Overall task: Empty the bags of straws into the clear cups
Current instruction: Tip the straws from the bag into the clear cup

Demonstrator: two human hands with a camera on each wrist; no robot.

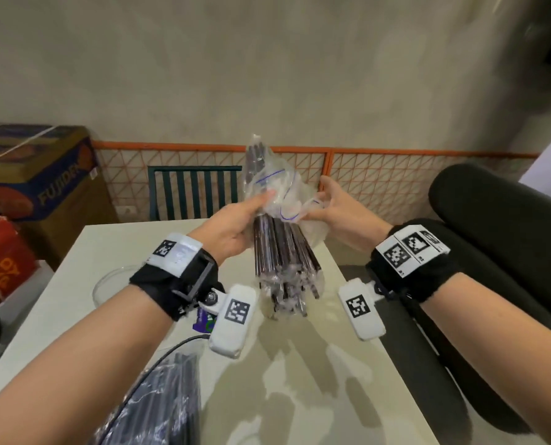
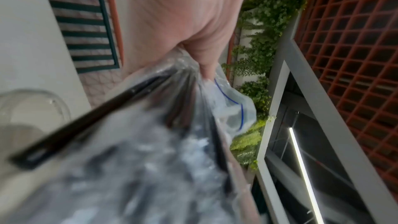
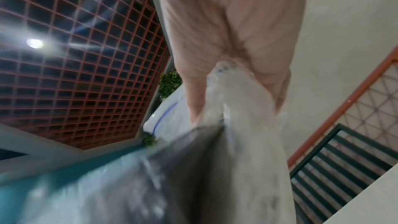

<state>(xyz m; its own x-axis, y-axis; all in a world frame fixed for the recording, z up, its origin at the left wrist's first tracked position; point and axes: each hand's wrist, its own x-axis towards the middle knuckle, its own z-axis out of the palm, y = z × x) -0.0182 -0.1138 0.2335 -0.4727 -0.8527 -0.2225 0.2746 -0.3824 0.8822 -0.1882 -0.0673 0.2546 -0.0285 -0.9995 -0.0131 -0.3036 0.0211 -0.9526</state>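
Observation:
A clear zip bag [image 1: 275,187] with a blue seal line is held upright above the white table [image 1: 315,364]. A bundle of dark straws [image 1: 283,252] hangs out of its lower side, with the lower ends close to the tabletop. My left hand [image 1: 254,213] grips the bag and the straws from the left, thumb on the plastic. My right hand [image 1: 320,205] pinches the crumpled plastic on the right. The left wrist view shows the bag [image 2: 232,108], blurred straws [image 2: 90,122] and a clear cup [image 2: 32,108]. In the right wrist view, fingers pinch the plastic [image 3: 232,94]. The cup's rim [image 1: 105,285] shows beside my left wrist.
A second bag of dark straws [image 1: 165,396] lies at the table's near left with a black cable across it. A small purple and green item [image 1: 203,322] sits under my left wrist. Cardboard boxes [image 1: 43,181] stand left, a green chair [image 1: 193,194] behind, black cushions [image 1: 492,236] right.

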